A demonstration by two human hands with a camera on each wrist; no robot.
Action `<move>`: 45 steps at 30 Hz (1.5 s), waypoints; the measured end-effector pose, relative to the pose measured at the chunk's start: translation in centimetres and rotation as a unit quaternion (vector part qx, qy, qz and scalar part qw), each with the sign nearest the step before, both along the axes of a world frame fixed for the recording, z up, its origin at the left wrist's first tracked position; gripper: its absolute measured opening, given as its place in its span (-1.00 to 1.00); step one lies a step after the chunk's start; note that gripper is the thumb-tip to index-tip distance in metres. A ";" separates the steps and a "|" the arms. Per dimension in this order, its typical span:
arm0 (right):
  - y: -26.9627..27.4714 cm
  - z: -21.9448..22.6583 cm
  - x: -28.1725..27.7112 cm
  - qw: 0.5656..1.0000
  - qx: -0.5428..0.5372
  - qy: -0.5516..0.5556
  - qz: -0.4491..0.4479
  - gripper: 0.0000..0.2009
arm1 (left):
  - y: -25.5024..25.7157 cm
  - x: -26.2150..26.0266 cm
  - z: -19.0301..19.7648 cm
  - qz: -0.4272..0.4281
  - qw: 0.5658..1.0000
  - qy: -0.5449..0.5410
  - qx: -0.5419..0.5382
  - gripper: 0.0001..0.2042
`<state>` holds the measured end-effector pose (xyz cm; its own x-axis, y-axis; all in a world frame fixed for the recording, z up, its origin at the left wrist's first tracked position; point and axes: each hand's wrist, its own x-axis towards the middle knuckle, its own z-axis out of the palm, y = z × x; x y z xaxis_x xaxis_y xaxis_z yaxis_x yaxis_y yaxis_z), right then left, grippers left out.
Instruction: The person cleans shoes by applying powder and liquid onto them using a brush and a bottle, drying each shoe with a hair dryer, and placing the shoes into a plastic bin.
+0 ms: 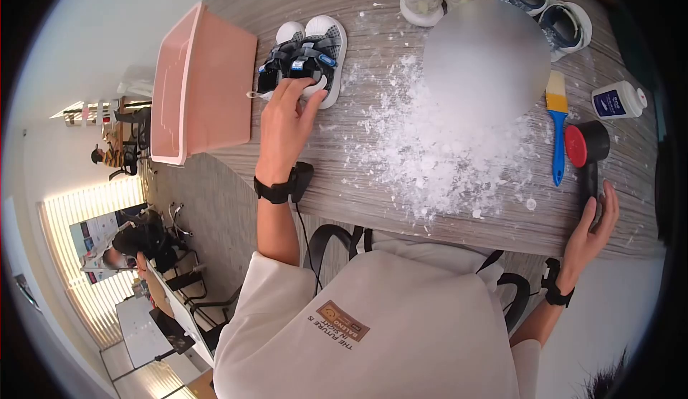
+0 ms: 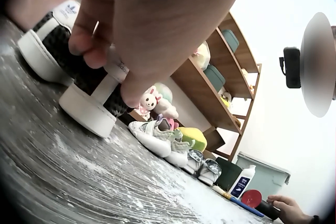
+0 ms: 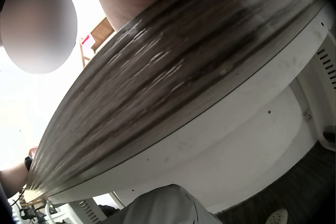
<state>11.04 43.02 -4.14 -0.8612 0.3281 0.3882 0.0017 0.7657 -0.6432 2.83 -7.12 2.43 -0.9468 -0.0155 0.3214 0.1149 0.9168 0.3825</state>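
Note:
My left hand (image 1: 288, 116) grips the heel of the nearer of two black and white strap sneakers (image 1: 334, 39). In the left wrist view, the thumb lies along the outer side of that sneaker (image 2: 86, 109) and the fingers reach between the pair. The other sneaker (image 1: 289, 32) stands right beside it, both with toes pointing away from me. My right hand (image 1: 593, 228) rests at the table's near right edge, fingers loosely extended, close to the handle of a black tool with a round red face (image 1: 576, 146). The right wrist view shows mostly tabletop, with the fingers hidden.
White powder (image 1: 451, 162) covers the middle of the table (image 1: 330, 191). A pink bin (image 1: 218, 84) stands left of the sneakers. To the right are a blue-handled brush (image 1: 559, 137) and a white bottle (image 1: 618, 102). Light sneakers (image 1: 423, 8) and dark blue shoes (image 1: 566, 30) line the far side.

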 end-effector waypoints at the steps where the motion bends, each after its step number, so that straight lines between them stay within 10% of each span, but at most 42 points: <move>1: 0.0 0.0 0.0 1.000 -0.003 -0.001 -0.001 -0.66 | 0.0 0.0 0.0 0.003 1.000 0.001 0.001 -0.76; 17: 0.0 0.5 0.0 1.000 -0.001 0.021 0.016 -0.68 | 0.0 0.4 0.3 0.022 0.999 0.025 -0.032 -0.58; 20: -0.1 0.7 0.0 0.999 -0.002 0.029 0.021 -0.68 | -1.2 0.3 0.7 -0.023 0.981 0.135 -0.139 -0.55; 26: 0.1 0.7 0.1 0.999 0.003 0.030 0.022 -0.67 | -2.6 0.7 2.4 -0.027 0.961 0.027 -0.275 -0.51; 37: 0.0 0.5 0.4 0.999 -0.030 0.008 0.035 -0.65 | -4.8 -1.5 2.7 -0.115 0.977 -0.045 -0.174 -0.57; 45: 0.4 0.5 0.4 0.999 -0.007 0.015 0.046 -0.65 | -6.6 1.5 9.0 -0.168 0.972 0.107 -0.122 -0.60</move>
<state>11.46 43.37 -3.66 -0.8758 0.2534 0.4109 -0.0879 0.7533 -0.6518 4.33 -13.70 11.40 -0.7959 0.3852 0.4671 0.4771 0.8740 0.0923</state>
